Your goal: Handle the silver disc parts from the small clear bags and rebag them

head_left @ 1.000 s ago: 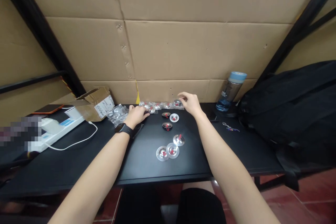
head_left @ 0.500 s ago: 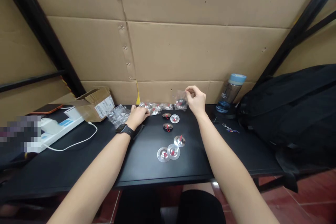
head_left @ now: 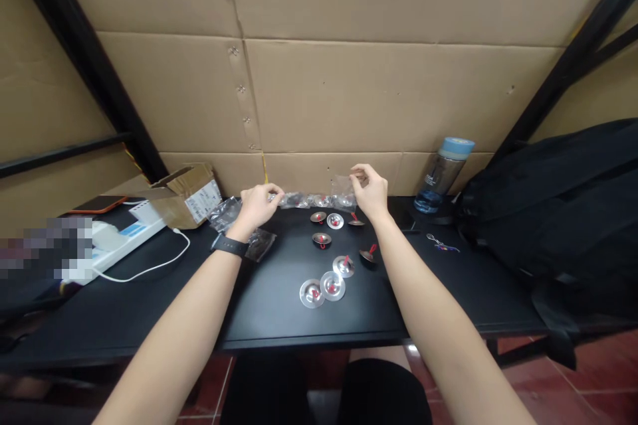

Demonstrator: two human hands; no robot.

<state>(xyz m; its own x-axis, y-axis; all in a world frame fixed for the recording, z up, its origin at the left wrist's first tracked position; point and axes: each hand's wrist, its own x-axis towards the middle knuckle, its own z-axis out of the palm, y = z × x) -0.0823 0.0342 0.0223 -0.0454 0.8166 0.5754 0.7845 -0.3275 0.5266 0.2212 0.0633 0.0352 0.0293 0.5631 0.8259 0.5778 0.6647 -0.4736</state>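
Head camera gives me both of the person's hands over a black surface (head_left: pixel 284 319). At the far side, the right hand (head_left: pixel 371 194) has its thumb and fingers clamped on the upper edge of a transparent bag (head_left: pixel 341 184); I can't make out whether anything is inside. To its left runs a row of plastic packets (head_left: pixel 295 200), and near their left end is the left hand (head_left: pixel 258 206), fingertips close together; whether they grip a packet, I cannot tell. Eight round metal discs (head_left: pixel 332 285) with red loops lie between the forearms, the three nearest in a touching chain, the others farther back, two on the right tilted. Left of the discs I see a loose plastic bag (head_left: pixel 260 246) by the left wrist, then an open cardboard box (head_left: pixel 187 199). A bottle (head_left: pixel 442 176) stands far right, beside a black backpack (head_left: pixel 558 212).
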